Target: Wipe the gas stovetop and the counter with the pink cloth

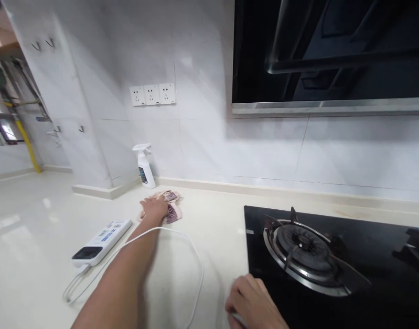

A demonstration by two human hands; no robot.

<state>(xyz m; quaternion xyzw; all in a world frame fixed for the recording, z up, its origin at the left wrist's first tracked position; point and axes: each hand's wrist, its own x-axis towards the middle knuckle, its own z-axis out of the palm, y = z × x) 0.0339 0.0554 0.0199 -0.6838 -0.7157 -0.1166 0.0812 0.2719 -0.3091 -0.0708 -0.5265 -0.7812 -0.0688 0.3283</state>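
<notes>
"Where's the cloth point(174, 213)?"

"Right under the left grip point(154, 208), crumpled on the pale desk point(214, 205). Pink and purple folds stick out, mostly to the right of that grip."

"Is the left grip clutching it?"

"I can't tell. The back of the hand faces up and the palm is hidden, so it may be pinching the cloth or just lying on it."

"And the right grip point(250, 299)?"

"Lower and nearer to us, with its fingers curled inward. A slim pale edge shows beneath them, but I can't make out what it is, or whether it's held."

"What's around the left grip?"

"Just beyond it, a white spray bottle point(146, 170) stands upright by the wall. Nearer to us and to its left lies a white device point(104, 242) with a dark display at one end. A white cable point(196, 253) runs from that end, crosses the forearm behind the left grip, then curves down between the two arms."

"And beside the right grip?"

"The black glass hob point(259, 256). The right grip overlaps its left edge in our view, and a round burner point(302, 244) sits beyond it, to the right."
</notes>
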